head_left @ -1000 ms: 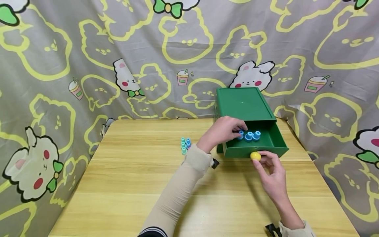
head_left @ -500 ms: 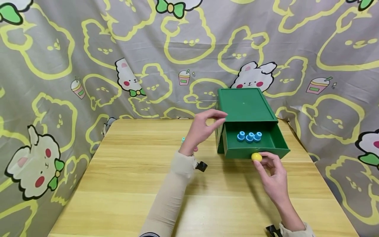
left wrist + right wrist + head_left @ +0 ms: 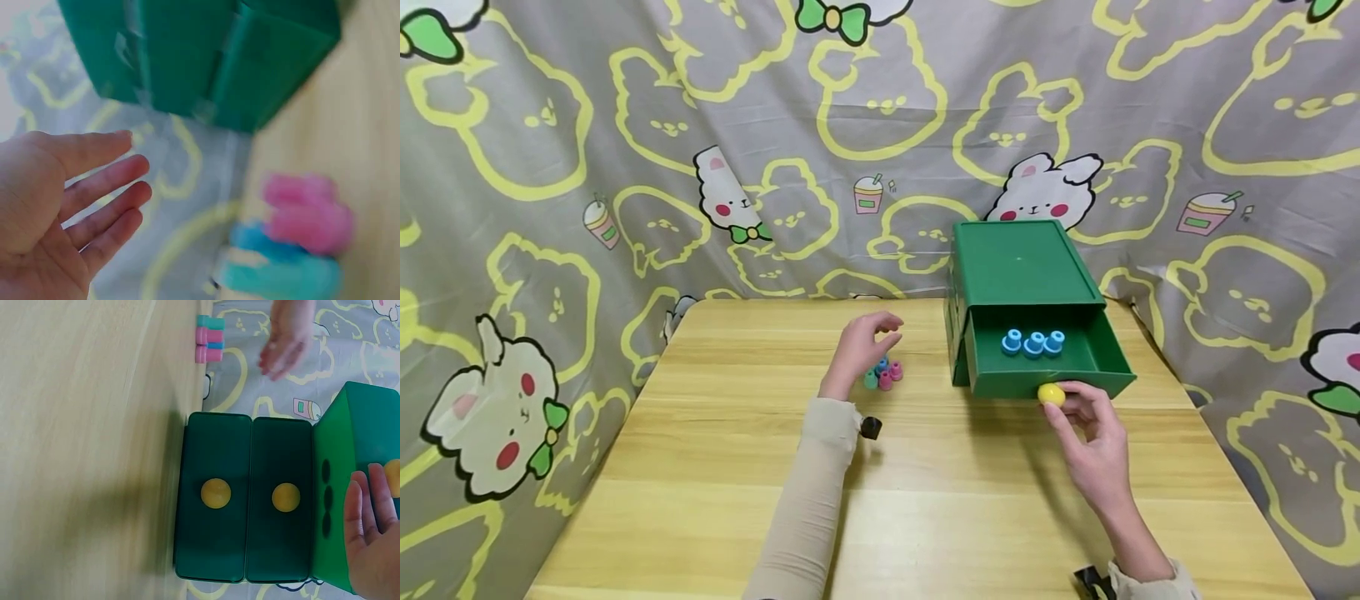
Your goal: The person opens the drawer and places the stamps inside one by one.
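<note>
My right hand [image 3: 1093,442] pinches the yellow knob [image 3: 1051,394] on the pulled-out top drawer [image 3: 1011,384] of a green drawer box [image 3: 1026,265]. Three blue flanged plastic pegs [image 3: 1036,344] stand in that drawer, toward its left side. To the left, my left hand [image 3: 856,350] hovers with nothing in it, fingers and thumb apart. Close by, partly covered by that hand in the head view, is a cluster of small pegs: pink [image 3: 886,380], green [image 3: 870,380] and blue. In the left wrist view the fingers are extended, and the pink pegs [image 3: 306,215] look blurred.
Below the pulled-out drawer, two closed drawers [image 3: 212,550] show their yellow knobs [image 3: 215,493] in the right wrist view. The wooden table [image 3: 715,467] ends at a grey patterned curtain [image 3: 775,108] behind and at the sides.
My left hand has let go of the leftmost blue peg, come out of the drawer and moved left to the peg cluster. My right hand stays on the knob.
</note>
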Tool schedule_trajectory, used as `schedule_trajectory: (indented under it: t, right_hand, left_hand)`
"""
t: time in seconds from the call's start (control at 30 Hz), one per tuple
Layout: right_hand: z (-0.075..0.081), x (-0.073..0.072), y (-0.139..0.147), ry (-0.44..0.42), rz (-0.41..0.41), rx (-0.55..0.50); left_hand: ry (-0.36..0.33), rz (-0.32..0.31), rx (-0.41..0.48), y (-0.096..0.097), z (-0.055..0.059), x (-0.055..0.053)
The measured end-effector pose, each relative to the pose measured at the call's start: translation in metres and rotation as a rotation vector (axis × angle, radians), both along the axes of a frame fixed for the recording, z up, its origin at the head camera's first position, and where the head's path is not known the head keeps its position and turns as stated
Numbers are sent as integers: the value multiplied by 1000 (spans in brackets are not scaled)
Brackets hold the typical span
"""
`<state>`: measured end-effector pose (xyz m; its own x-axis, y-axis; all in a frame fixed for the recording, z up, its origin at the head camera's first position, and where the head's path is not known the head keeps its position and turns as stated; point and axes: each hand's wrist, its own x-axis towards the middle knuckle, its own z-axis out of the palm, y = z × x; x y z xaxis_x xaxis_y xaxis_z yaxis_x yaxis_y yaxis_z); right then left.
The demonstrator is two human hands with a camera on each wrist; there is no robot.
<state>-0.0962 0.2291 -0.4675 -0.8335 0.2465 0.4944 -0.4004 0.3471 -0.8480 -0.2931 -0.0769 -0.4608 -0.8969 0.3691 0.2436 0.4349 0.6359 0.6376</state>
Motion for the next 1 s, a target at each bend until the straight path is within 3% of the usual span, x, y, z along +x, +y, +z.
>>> schedule_trajectory:
  t: [0.17,0.4,0.57,1.0]
  right_hand:
    - [-1,-1,1,-8,0,10]
    - [0,-1,0,-14,2,-2]
    - [0,-1,0,-11,3,-16]
    - [0,-1,-1,-4,-3,-8]
  left_hand:
    - [-67,33,-50,-10,-24,-7]
    - [-136,100,-123,-13,-40,-13]
    - [-122,153,-170,-11,-45,-15]
    - [-86,174,-210,-6,-47,-15]
